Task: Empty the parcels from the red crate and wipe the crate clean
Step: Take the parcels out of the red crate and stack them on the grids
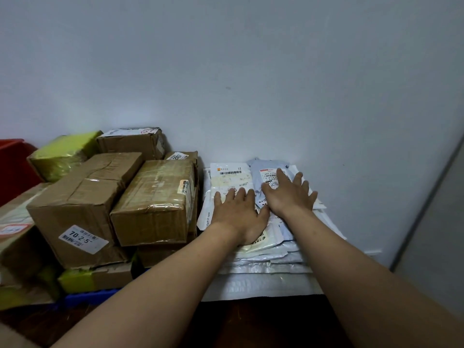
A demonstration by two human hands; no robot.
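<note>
A stack of flat white and grey mailer parcels lies against the wall at centre right. My left hand rests flat on a white mailer with straight fingers. My right hand presses flat on a grey-blue mailer beside it, fingers spread. Only a corner of the red crate shows at the far left edge, behind the boxes.
Several taped cardboard boxes and yellow-green wrapped parcels are piled at the left on something blue. A pale wall rises directly behind everything. A dark brown surface lies in front of the mailers.
</note>
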